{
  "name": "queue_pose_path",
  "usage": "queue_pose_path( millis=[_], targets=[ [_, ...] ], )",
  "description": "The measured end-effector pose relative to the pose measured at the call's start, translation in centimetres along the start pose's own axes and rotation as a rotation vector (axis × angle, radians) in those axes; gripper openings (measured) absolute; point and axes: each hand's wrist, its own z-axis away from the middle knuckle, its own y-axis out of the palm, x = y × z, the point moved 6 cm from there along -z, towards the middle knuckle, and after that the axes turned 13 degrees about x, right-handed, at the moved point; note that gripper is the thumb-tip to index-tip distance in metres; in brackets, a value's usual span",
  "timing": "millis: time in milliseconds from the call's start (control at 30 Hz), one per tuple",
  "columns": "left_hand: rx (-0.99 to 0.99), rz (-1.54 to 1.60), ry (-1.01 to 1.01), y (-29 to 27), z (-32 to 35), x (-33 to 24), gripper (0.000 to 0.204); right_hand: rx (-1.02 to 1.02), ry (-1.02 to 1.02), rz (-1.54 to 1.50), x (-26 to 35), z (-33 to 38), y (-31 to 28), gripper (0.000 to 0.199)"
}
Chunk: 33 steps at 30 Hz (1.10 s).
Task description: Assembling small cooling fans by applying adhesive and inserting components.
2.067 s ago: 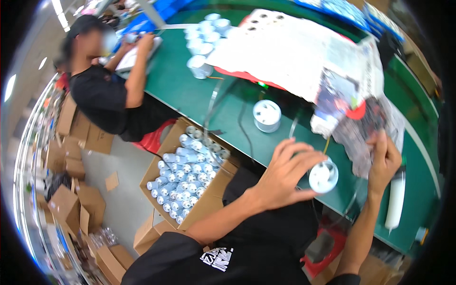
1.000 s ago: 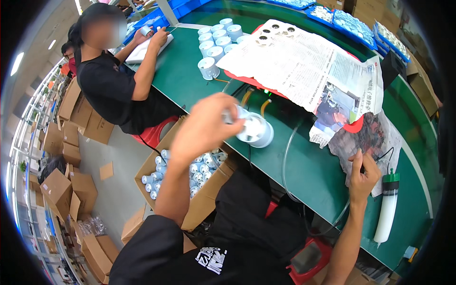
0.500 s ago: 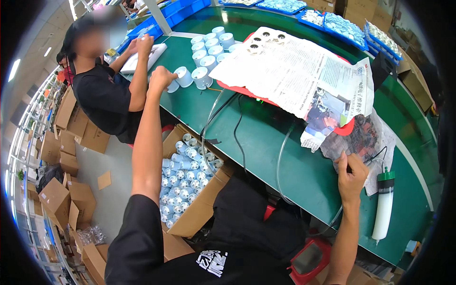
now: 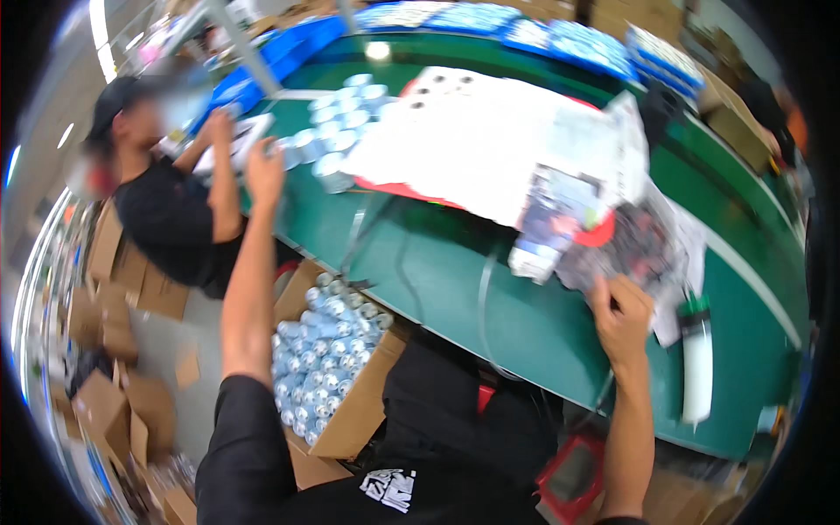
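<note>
My left hand point(image 4: 265, 172) reaches to the near left of a group of pale blue cups point(image 4: 333, 172) on the green table. Its fingers are beside the leftmost cup point(image 4: 288, 154); blur hides whether they grip it. My right hand point(image 4: 623, 319) is closed with the thumb raised, over the edge of a dark-stained crumpled sheet point(image 4: 639, 241); its inside is hidden. Between the hands a newspaper point(image 4: 472, 153) covers a red-edged object, with several small black round pieces point(image 4: 439, 80) at its far left corner. Right of my right hand lies a white-filled dispensing tube point(image 4: 697, 372) with a green cap.
A carton point(image 4: 363, 424) full of pale blue cups stands below the table edge. A co-worker point(image 4: 171, 210) works at left. Hoses point(image 4: 484, 306) hang over the front edge. Blue trays point(image 4: 582, 48) of parts line the far side. A red stool point(image 4: 567, 490) is below right.
The view has shifted, moving the table leftward in the picture, and is blurred. My left hand has come slightly nearer relative to the cups. My right hand keeps its closed shape.
</note>
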Motion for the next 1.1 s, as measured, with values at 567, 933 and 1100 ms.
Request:
queue_pose_path(
  millis=[567, 933, 1100],
  targets=[
    [0.599, 1.951, 0.513, -14.4, 22.3, -40.6, 0.043, -0.027, -0.038, 0.015, -0.6, -0.5, -0.3, 0.024],
    [1.038, 2.459, 0.864, -13.9, 22.0, -42.2, 0.037, -0.055, -0.028, 0.002, -0.6, -0.9, -0.8, 0.023],
    [1.008, 2.443, 0.916, -14.1, 22.5, -42.3, 0.037, -0.046, -0.025, 0.009, -0.7, -0.8, -0.6, 0.024]
  ],
)
